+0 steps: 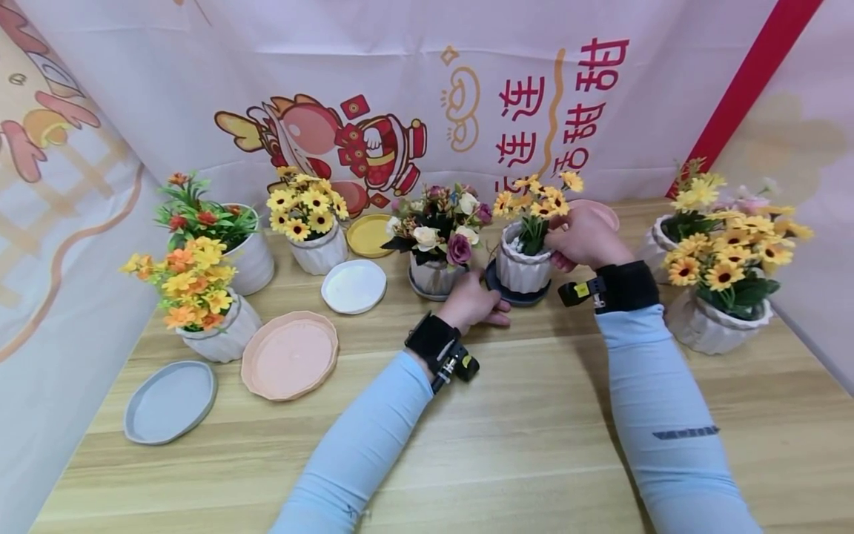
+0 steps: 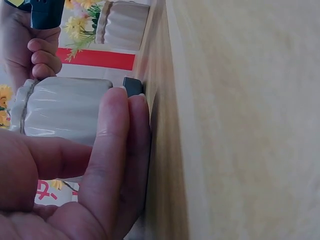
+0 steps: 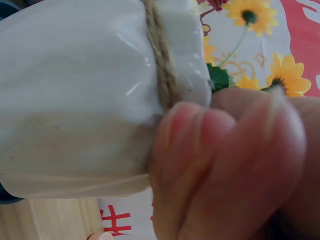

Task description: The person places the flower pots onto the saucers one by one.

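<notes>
Your right hand (image 1: 582, 239) pinches the yellow-flowered pot (image 1: 522, 270); your left hand (image 1: 471, 302), fingers extended, seemingly touches the dark saucer (image 1: 532, 299).

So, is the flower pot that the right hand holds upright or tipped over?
Upright: the flower pot opens upward, with its base over the dark saucer, and the right hand grips its rim.

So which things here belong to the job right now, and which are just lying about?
Seems part of the job:
yellow-flower pot, in the right grip
dark saucer under it, left grip at its edge

Seems just lying about:
rose pot
red-flower pot
orange-flower pot
second yellow-flower pot
two pots, far right
white saucer
yellow saucer
peach saucer
grey saucer
pink saucer
</notes>
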`<move>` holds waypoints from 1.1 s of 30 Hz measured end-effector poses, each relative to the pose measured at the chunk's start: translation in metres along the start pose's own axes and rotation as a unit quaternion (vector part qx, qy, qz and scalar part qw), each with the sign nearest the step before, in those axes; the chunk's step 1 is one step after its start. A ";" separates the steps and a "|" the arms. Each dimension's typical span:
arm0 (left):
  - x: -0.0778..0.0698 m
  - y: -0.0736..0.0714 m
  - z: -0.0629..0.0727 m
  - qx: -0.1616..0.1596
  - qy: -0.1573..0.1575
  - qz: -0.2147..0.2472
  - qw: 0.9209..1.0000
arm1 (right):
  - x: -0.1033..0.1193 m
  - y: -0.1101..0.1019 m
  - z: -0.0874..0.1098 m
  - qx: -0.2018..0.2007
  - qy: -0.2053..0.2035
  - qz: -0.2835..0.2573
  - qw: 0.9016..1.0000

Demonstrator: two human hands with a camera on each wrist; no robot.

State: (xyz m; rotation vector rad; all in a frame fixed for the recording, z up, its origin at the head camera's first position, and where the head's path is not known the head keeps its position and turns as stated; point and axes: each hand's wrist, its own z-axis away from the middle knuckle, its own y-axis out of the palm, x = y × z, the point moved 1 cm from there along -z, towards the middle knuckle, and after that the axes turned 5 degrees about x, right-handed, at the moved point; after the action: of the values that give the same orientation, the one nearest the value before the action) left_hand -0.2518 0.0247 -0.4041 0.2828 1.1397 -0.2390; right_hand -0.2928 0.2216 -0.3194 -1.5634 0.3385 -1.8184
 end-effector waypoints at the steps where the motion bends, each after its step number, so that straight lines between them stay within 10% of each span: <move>1: 0.000 0.000 0.000 0.000 0.000 0.000 1.000 | 0.000 0.001 0.000 0.006 -0.002 -0.003 1.000; 33: 0.001 -0.001 -0.001 0.002 0.026 -0.012 1.000 | -0.018 0.010 -0.016 0.011 0.002 0.019 1.000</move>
State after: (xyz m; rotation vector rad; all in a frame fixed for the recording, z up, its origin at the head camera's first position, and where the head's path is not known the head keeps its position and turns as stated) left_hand -0.2525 0.0244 -0.4049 0.2802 1.1948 -0.2570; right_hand -0.3039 0.2219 -0.3430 -1.5277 0.3470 -1.7907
